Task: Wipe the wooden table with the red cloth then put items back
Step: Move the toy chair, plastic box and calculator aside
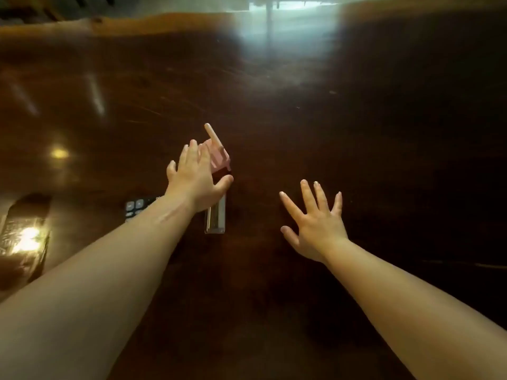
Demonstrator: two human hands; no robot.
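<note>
Fingers of my left hand (196,182) are spread and nearly straight, thumb held out to the side, and they grip nothing. Whether the palm hovers or the fingertips brush what lies under them, I cannot tell. Just past those fingertips, and partly covered by them, sits a small pale pink blocky object (220,160), too blurred to name. A slim pale part juts away from its far side, and I cannot say whether it belongs to the object. Under the heel of the same hand lies a slim clear rectangular case (215,219), its long axis running straight from me towards the far edge.

My right hand (315,223) is also splayed flat and holds nothing. It is over bare wood, well to the right of both items, so the left hand is plainly the nearer one for either.

Beneath my left forearm a dark device with pale keys (134,208) peeks out, and a dark glossy packet (26,234) catches glare at the left edge. All of this rests on the dark polished wooden table (301,119). The red cloth is nowhere in view, so I judge this to be the putting-back stage.
</note>
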